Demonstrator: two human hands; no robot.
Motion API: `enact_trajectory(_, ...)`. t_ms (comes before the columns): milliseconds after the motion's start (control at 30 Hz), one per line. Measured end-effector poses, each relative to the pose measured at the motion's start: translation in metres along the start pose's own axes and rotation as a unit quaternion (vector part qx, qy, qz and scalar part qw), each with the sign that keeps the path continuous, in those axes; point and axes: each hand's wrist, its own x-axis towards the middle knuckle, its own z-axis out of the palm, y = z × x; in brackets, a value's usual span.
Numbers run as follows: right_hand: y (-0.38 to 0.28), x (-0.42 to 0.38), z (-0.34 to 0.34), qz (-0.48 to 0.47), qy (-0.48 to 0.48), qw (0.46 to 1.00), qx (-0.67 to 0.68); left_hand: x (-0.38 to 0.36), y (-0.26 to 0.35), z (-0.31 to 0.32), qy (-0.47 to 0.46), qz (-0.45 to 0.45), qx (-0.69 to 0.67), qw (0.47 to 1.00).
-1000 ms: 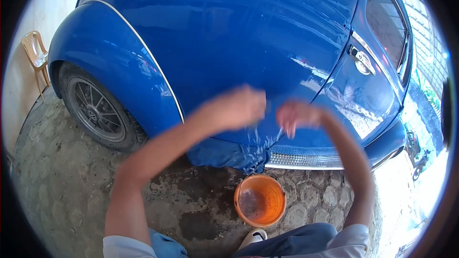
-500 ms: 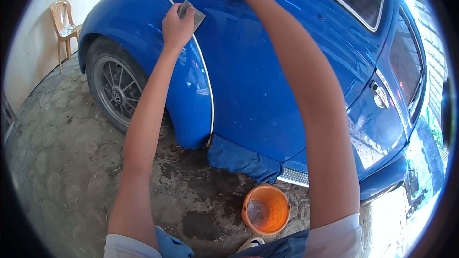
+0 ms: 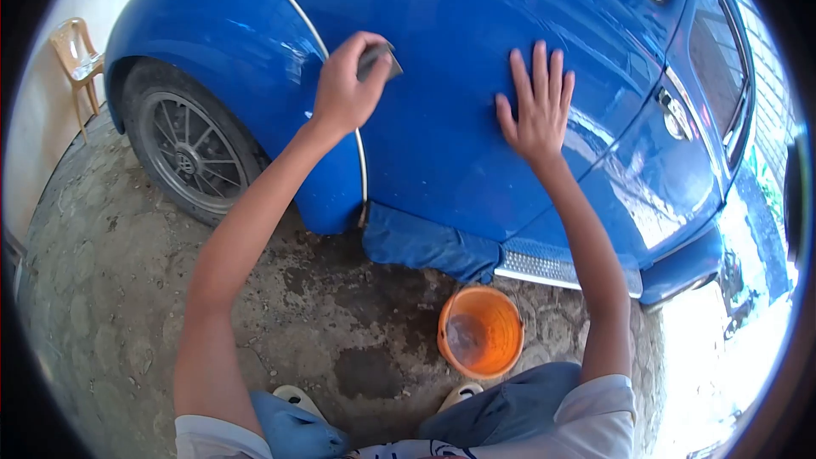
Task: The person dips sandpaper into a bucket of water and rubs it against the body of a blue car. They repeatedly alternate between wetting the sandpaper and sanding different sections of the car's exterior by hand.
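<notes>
My left hand (image 3: pixel 347 85) is closed around a folded grey piece of sandpaper (image 3: pixel 392 62), held close against the blue car body (image 3: pixel 442 144). It is just right of the white trim strip (image 3: pixel 363 161) that borders the rear fender (image 3: pixel 204 17). Farther right, my right hand (image 3: pixel 539 110) lies flat on the same panel with its fingers spread and nothing in it. The door handle (image 3: pixel 671 113) is to the right of that hand.
An orange bucket (image 3: pixel 508 331) stands on the ground between my feet and the car. Blue cloth (image 3: pixel 416 240) hangs beside the metal running board (image 3: pixel 544 267). The rear wheel (image 3: pixel 187 149) is at left, with a tan plastic chair (image 3: pixel 78 55) by the wall.
My left hand has moved right and down with the sandpaper, from the trim strip onto the panel. My right hand has come down from the upper body and now rests spread on the side.
</notes>
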Motion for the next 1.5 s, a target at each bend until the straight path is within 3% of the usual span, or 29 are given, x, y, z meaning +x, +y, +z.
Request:
enact_trajectory(33, 0.004, -0.037, 0.005, 0.005, -0.015, 1.000, 0.009, -0.015, 0.002, 0.012, -0.058, -0.001, -0.047, 0.997)
enact_trajectory(100, -0.001, -0.107, 0.010, -0.082, -0.147, 0.986, 0.019, -0.046, 0.008, 0.036, -0.180, 0.006, -0.083, 0.980)
enact_trajectory(167, -0.002, -0.164, 0.023, -0.254, -0.284, 0.912, 0.152, -0.081, 0.008, 0.061, -0.314, 0.008, -0.081, 0.946)
enact_trajectory(267, -0.013, -0.235, 0.006, -0.275, -0.300, 0.878, 0.253, -0.148, 0.008, 0.102, -0.455, -0.028, -0.147, 0.878)
enact_trajectory(300, -0.020, -0.261, -0.005, -0.262, -0.310, 0.877, 0.256, -0.176, 0.008, 0.117, -0.486, -0.031, -0.154, 0.860)
enact_trajectory(367, -0.037, -0.310, -0.029, 0.046, -0.444, 0.775, 0.448, -0.233, 0.017, 0.142, -0.549, -0.019, -0.161, 0.820)
enact_trajectory(467, -0.049, -0.372, -0.052, -0.026, -0.464, 0.745, 0.479, -0.306, 0.043, 0.173, -0.667, 0.042, -0.107, 0.736)
enact_trajectory(533, -0.063, -0.397, -0.067, -0.037, -0.491, 0.730, 0.475, -0.347, 0.053, 0.199, -0.681, 0.091, -0.094, 0.720)
enact_trajectory(567, -0.070, -0.411, -0.065, -0.002, -0.575, 0.675, 0.463, -0.355, 0.060, 0.208, -0.680, 0.089, -0.094, 0.722)
enact_trajectory(600, -0.075, -0.426, -0.065, 0.033, -0.654, 0.610, 0.446, -0.362, 0.068, 0.217, -0.734, 0.112, 0.005, 0.670)
enact_trajectory(633, -0.078, -0.441, -0.065, 0.029, -0.656, 0.606, 0.448, -0.370, 0.077, 0.227, -0.777, 0.131, 0.103, 0.608)
enact_trajectory(767, -0.090, -0.485, -0.049, 0.064, -0.711, 0.540, 0.446, -0.420, 0.070, 0.282, -0.810, 0.010, 0.189, 0.555)
enact_trajectory(800, -0.094, -0.493, -0.044, 0.072, -0.719, 0.528, 0.446, -0.429, 0.066, 0.289, -0.809, 0.008, 0.198, 0.553)
enact_trajectory(867, -0.101, -0.507, -0.037, 0.088, -0.732, 0.507, 0.447, -0.471, 0.045, 0.311, -0.770, 0.063, 0.212, 0.598)
enact_trajectory(1000, -0.106, -0.521, -0.027, 0.130, -0.757, 0.448, 0.458, -0.490, 0.056, 0.309, -0.793, -0.017, 0.162, 0.587)
enact_trajectory(1100, -0.103, -0.516, -0.019, 0.216, -0.791, 0.312, 0.481, -0.484, 0.065, 0.303, -0.811, -0.107, 0.117, 0.564)
enact_trajectory(1200, -0.083, -0.489, -0.016, 0.346, -0.792, 0.080, 0.497, -0.453, 0.071, 0.292, -0.816, -0.212, 0.081, 0.532)
enact_trajectory(1267, -0.056, -0.459, -0.012, 0.409, -0.755, -0.026, 0.511, -0.410, 0.071, 0.283, -0.818, -0.220, 0.061, 0.529)
enact_trajectory(1300, -0.039, -0.429, -0.012, 0.427, -0.739, -0.043, 0.520, -0.404, 0.060, 0.286, -0.829, -0.133, 0.032, 0.542)
enact_trajectory(1333, -0.014, -0.389, -0.013, 0.429, -0.729, -0.012, 0.533, -0.358, 0.064, 0.272, -0.799, -0.109, 0.009, 0.591)
enact_trajectory(1367, 0.008, -0.348, -0.015, 0.410, -0.734, 0.067, 0.538, -0.287, 0.074, 0.248, -0.766, -0.084, -0.016, 0.637)
enact_trajectory(1400, 0.031, -0.283, -0.034, 0.361, -0.728, 0.238, 0.532, -0.229, 0.076, 0.234, -0.761, -0.010, 0.008, 0.649)
enact_trajectory(1433, 0.057, -0.206, -0.049, 0.213, -0.749, 0.372, 0.505, -0.183, 0.079, 0.218, -0.721, -0.072, 0.021, 0.689)
enact_trajectory(1467, 0.069, -0.130, -0.084, 0.300, -0.662, 0.492, 0.479, -0.137, 0.081, 0.202, -0.670, -0.084, 0.033, 0.737)
enact_trajectory(1500, 0.103, -0.099, -0.076, 0.198, -0.606, 0.583, 0.504, -0.094, 0.089, 0.178, -0.591, -0.054, 0.069, 0.802)
